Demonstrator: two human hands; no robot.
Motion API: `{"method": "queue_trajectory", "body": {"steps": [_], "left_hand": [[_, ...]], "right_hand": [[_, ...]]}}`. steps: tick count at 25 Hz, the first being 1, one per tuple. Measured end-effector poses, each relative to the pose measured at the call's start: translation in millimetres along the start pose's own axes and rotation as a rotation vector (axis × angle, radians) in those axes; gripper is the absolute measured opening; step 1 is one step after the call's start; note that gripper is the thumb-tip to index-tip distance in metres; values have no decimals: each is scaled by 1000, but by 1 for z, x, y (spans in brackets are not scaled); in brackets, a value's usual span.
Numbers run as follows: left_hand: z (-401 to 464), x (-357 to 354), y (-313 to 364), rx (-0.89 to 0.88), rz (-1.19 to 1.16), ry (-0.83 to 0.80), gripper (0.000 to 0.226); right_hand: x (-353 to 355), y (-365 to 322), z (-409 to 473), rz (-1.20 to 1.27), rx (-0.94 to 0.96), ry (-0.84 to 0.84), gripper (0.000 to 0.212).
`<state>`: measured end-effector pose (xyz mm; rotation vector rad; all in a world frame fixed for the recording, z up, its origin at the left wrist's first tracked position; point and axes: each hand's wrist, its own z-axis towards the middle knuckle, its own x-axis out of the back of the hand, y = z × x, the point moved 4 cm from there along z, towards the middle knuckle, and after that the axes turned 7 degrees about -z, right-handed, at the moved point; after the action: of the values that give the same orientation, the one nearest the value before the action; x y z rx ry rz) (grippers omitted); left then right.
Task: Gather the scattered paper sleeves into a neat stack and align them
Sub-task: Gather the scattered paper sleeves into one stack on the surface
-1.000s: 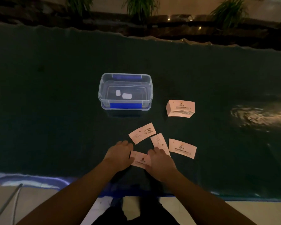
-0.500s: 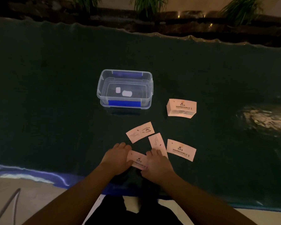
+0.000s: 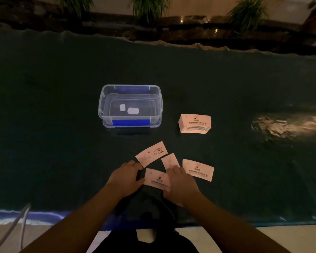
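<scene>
Several pale paper sleeves lie loose on a dark green cloth. The nearest sleeve (image 3: 157, 178) sits between my hands: my left hand (image 3: 125, 177) grips its left end, my right hand (image 3: 181, 185) its right end. Just beyond lie a tilted sleeve with a cup print (image 3: 151, 153), a narrower sleeve (image 3: 170, 161) partly under my right fingers, and a sleeve (image 3: 198, 169) to the right. A neat stack of sleeves (image 3: 195, 123) stands farther back on the right.
A clear plastic box with blue clips (image 3: 130, 106) stands behind the loose sleeves, two small white pieces inside it. The cloth's front edge (image 3: 44, 214) runs close to my body. A cable (image 3: 13, 225) hangs at lower left. Plants line the far side.
My hands have stayed on the nearest sleeve, closing on its two ends. The other sleeves, the stack and the box have not moved; only the camera shifted.
</scene>
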<state>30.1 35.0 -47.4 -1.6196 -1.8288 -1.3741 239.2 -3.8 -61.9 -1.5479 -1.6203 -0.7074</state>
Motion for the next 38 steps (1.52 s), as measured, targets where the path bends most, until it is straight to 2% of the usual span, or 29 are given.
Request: {"method": "queue_trajectory", "body": {"steps": [9,15,21,25,31,38], "left_hand": [[12,2,9,18,13,27,60],[25,6,8,92,32,97,80],[35,3,6,146,88,112,95],[40,1,4,154,118,91,94],[44,3,-1,130,108,98,82],[48,5,0,118,117,95,87]], "right_hand": [[14,34,8,-18,-153,44,87],[9,39,10,-8,-168,34,91],[7,32,10,-9,-202,6,104],[6,27,13,21,-221,10,98],[5,26,17,74,-245,-29,104],[6,30,16,62,-218,-50,103]]}}
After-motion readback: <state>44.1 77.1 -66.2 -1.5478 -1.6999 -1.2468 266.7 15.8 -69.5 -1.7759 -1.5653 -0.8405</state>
